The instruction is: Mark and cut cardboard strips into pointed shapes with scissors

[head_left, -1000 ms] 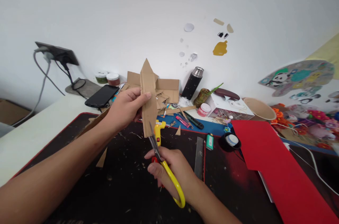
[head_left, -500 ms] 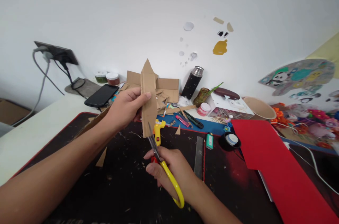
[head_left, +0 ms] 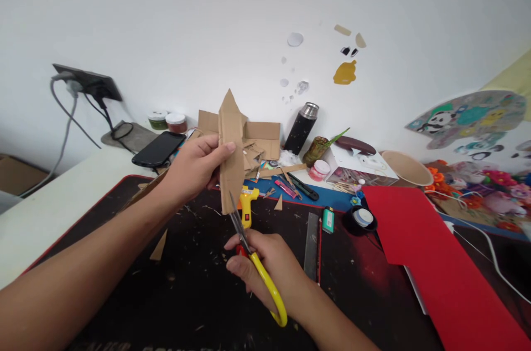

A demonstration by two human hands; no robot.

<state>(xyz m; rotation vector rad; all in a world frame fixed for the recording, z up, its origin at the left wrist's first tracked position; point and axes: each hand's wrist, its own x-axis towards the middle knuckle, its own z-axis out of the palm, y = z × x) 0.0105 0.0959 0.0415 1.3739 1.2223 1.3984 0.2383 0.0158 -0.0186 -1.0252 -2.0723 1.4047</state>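
Observation:
Pinched between the thumb and fingers of my left hand is a long cardboard strip, held upright with its pointed end at the top. My right hand is closed around the yellow-handled scissors. Their blades point up and meet the lower end of the strip, one of them in front of the cardboard. A yellow glue gun lies on the dark mat just behind the blades. Part of the scissors' handle is hidden by my right hand.
Cardboard scraps lie behind my left hand. A black phone is at the left, a black flask by the wall. On the right are a ruler, a green glue bottle, a black cup and red sheets.
The cardboard strip and my left hand have shifted slightly left. The scissors have moved a little the same way, their blades still at the strip's lower end.

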